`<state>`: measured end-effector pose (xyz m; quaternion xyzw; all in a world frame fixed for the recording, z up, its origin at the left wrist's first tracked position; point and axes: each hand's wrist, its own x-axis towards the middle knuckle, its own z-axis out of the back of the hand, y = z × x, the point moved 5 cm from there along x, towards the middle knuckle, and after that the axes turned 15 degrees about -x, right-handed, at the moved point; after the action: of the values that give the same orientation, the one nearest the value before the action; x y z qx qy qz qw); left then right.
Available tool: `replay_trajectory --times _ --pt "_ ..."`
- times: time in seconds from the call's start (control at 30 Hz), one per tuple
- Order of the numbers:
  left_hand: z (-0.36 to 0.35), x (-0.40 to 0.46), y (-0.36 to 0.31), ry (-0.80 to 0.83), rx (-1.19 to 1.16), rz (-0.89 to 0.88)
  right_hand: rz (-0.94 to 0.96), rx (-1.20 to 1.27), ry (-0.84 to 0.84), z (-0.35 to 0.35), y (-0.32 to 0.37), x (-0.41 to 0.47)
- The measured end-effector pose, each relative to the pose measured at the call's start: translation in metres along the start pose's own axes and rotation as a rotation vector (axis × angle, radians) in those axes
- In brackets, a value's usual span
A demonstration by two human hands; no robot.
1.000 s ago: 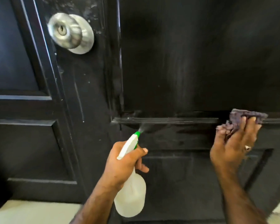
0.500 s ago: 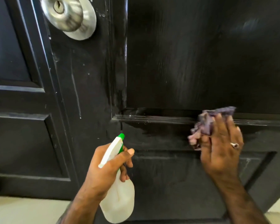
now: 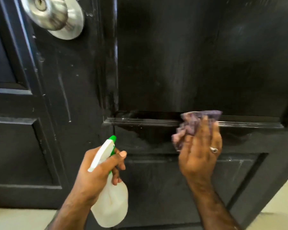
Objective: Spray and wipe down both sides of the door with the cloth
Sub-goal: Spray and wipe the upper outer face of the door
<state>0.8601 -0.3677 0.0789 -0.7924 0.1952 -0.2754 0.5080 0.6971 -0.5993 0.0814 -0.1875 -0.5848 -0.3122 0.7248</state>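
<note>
A black panelled door fills the view. My left hand grips a white spray bottle with a green nozzle, its tip aimed at the wet rail below the upper panel. My right hand presses a crumpled purple cloth flat against the door at the moulding between the upper and lower panels. The fingers lie straight over the cloth. A ring shows on one finger.
A round silver door knob sits at the top left. A second black panelled surface stands to the left. Pale floor shows along the bottom left and at the bottom right corner.
My right hand slid the cloth leftward along the moulding. The left hand with the bottle stopped spraying and shifted slightly left and down. The view dropped a little.
</note>
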Motion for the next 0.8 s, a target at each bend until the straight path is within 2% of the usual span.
replay_trajectory --times 0.07,0.1,0.13,0.27,0.43,0.5,0.57,0.67,0.73,0.8 --pt "0.000 -0.001 0.000 0.021 -0.021 -0.019 -0.222 0.070 0.021 -0.002 0.007 -0.001" --pt "0.004 -0.001 -0.001 0.025 -0.027 -0.020 -0.250 0.097 0.031 -0.003 0.025 0.000" --pt "0.004 -0.002 -0.002 0.032 -0.029 -0.013 -0.205 0.105 0.032 -0.003 0.043 -0.001" --pt "0.029 -0.009 -0.005 -0.049 0.036 0.018 0.271 0.142 0.051 -0.005 0.124 -0.012" --pt "0.066 -0.010 -0.012 -0.194 -0.009 0.058 0.596 0.139 0.030 -0.006 0.180 0.015" --pt "0.072 -0.010 -0.022 -0.222 -0.043 0.044 0.604 0.090 -0.048 0.000 0.188 0.049" --pt "0.078 -0.008 -0.028 -0.220 -0.020 0.032 0.486 0.094 -0.096 0.006 0.195 0.088" --pt "0.082 -0.002 -0.030 -0.218 0.006 0.034 0.364 0.109 -0.050 0.008 0.213 0.097" --pt "0.081 -0.002 -0.031 -0.216 0.004 0.032 0.438 0.080 -0.006 0.000 0.211 0.060" --pt "0.086 -0.003 -0.036 -0.226 -0.017 0.026 0.598 0.037 0.023 -0.007 0.197 0.027"
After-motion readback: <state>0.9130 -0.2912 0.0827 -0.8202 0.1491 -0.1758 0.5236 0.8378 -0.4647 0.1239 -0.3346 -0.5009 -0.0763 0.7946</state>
